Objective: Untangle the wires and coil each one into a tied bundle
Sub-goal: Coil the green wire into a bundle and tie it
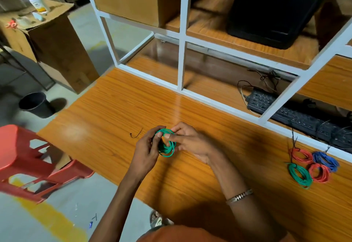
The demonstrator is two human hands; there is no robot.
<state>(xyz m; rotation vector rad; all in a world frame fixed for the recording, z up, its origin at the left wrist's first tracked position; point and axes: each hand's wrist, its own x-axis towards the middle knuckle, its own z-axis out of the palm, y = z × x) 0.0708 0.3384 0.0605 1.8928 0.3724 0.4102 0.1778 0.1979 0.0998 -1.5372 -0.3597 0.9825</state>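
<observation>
A green coil (pixel 166 144) is held above the table (pixel 106 108), gripped by the left hand (pixel 146 147) and pinched by the right hand (pixel 187 140). Four tied bundles (pixel 312 166) are laid far right.

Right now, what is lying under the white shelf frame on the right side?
Under the white shelf frame lies a black keyboard with thin cables behind it. The frame's post covers part of the keyboard, and its far right end is too dark to tell.
</observation>
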